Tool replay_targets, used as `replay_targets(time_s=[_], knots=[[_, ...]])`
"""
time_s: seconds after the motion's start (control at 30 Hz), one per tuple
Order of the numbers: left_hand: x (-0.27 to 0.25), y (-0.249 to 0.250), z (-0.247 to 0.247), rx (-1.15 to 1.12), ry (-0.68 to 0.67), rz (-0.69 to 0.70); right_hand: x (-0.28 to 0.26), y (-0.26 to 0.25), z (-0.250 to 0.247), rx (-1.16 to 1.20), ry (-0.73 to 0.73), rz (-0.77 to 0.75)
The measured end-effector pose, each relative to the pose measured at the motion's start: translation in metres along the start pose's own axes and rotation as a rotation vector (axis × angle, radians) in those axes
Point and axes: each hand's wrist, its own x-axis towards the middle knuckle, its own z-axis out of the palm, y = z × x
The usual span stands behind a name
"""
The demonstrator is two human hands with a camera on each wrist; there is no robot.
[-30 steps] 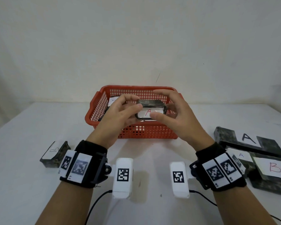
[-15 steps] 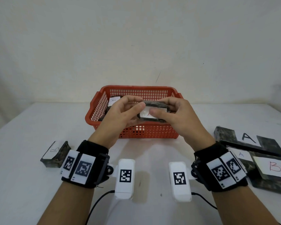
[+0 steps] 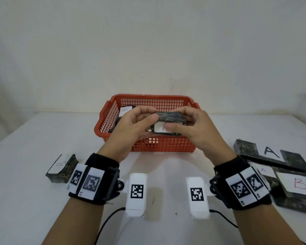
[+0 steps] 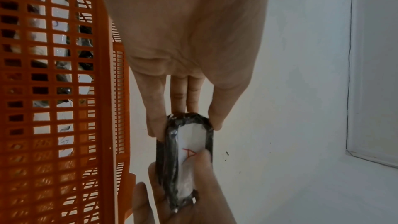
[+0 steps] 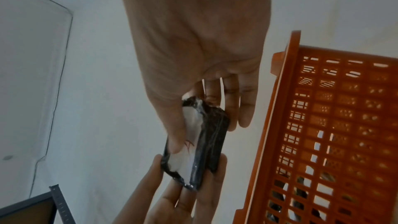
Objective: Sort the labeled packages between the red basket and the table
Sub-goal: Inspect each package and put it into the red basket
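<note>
Both hands hold one small dark-wrapped package (image 3: 170, 117) in the air above the front of the red basket (image 3: 148, 97). Its white label with a red A (image 4: 189, 152) faces me and tilts downward. My left hand (image 3: 151, 114) pinches the package's left end between thumb and fingers. My right hand (image 3: 175, 121) grips the right end, with the thumb on the label. In the left wrist view the left hand (image 4: 185, 125) pinches the package's near end. The right wrist view has the right hand (image 5: 208, 134) around the package (image 5: 212, 135). Another package labelled A (image 3: 125, 110) lies in the basket.
A package labelled B (image 3: 62, 168) lies on the white table (image 3: 25, 138) at the left. At the right edge sit a long package marked A (image 3: 272, 156), a small A package (image 3: 262, 170) and a B package (image 3: 297, 186). The basket's mesh wall (image 4: 53, 91) is close beside the hands.
The hands have closed in on each other and the package has turned: its dark edge now faces up and the label tips downward. It stays over the basket's front.
</note>
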Motion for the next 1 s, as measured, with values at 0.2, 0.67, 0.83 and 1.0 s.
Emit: replay_targets(time_s=[0.2, 0.67, 0.83, 1.0], knots=[[0.001, -0.004, -0.006, -0.025, -0.01, 0.082, -0.003, -0.009, 0.001, 0.018, -0.053, 0.032], [0.0, -0.006, -0.005, -0.017, -0.084, 0.151, -0.004, -0.012, 0.003, 0.082, 0.066, 0.05], [-0.002, -0.001, -0.004, 0.073, -0.056, 0.04, -0.004, -0.012, 0.003, 0.076, 0.073, 0.002], [-0.003, 0.004, -0.007, 0.162, -0.07, 0.085, -0.003, -0.01, -0.001, 0.091, 0.007, -0.028]])
